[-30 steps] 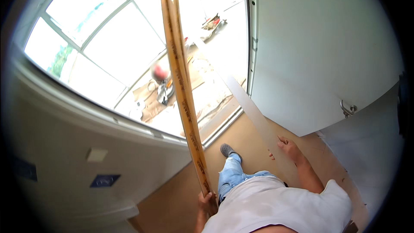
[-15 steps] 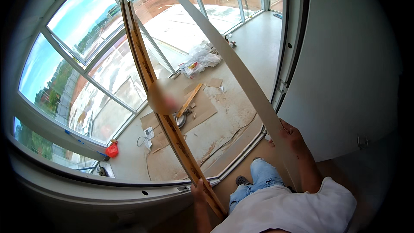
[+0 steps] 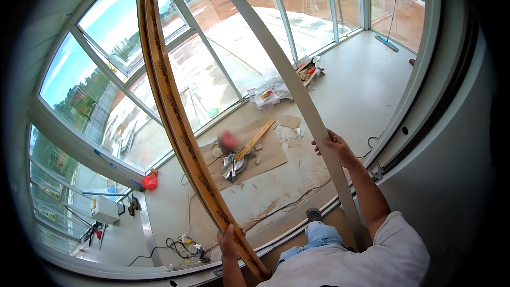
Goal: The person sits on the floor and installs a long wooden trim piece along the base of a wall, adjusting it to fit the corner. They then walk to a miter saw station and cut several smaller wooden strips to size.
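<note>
the left hand (image 3: 229,239) is raised at about 6 o'clock, fingers wrapped tight around a pair of long brown wooden strips (image 3: 178,122) that run up toward 11 o'clock. the right hand (image 3: 333,148), arm stretched out toward 2 o'clock, is closed on a long white trim board (image 3: 276,58) rising toward 12 o'clock. the hands are well apart. both pieces' upper ends leave the picture; their lower ends are hidden behind the person's shirt (image 3: 350,260). a miter saw (image 3: 234,163) sits on cardboard on the floor beyond.
</note>
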Tool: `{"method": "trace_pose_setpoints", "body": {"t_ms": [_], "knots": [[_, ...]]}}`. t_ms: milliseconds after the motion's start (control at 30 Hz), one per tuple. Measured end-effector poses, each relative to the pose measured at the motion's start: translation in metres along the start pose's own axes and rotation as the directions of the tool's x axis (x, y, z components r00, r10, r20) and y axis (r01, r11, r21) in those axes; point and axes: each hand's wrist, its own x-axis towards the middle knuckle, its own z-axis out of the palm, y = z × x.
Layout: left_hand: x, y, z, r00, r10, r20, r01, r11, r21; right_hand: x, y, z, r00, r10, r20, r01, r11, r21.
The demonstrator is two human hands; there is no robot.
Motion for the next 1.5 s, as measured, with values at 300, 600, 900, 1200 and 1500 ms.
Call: {"method": "trace_pose_setpoints", "body": {"t_ms": [300, 600, 900, 1200, 1500], "knots": [[0.031, 0.063, 0.057, 0.980, 0.173, -0.101, -0.166, 0.983, 0.072, 0.101, 0.047, -0.018, 0.954, -0.240, -0.180, 0.200, 0.956, -0.215], [0.078, 0.117, 0.073, 0.941, 0.316, -0.123, -0.308, 0.948, 0.080, 0.191, 0.000, -0.008, 0.884, -0.429, -0.187, 0.362, 0.880, -0.306], [0.176, 0.209, 0.110, 0.863, 0.440, -0.248, -0.403, 0.896, 0.185, 0.300, -0.028, 0.039, 0.796, -0.599, -0.088, 0.566, 0.787, -0.245], [0.239, 0.200, 0.062, 0.769, 0.612, -0.186, -0.585, 0.790, 0.182, 0.329, 0.012, 0.068, 0.707, -0.700, -0.103, 0.683, 0.713, -0.161], [0.283, 0.186, 0.064, 0.720, 0.688, -0.086, -0.667, 0.722, 0.184, 0.306, 0.081, 0.117, 0.699, -0.670, -0.249, 0.682, 0.730, -0.050]]}}
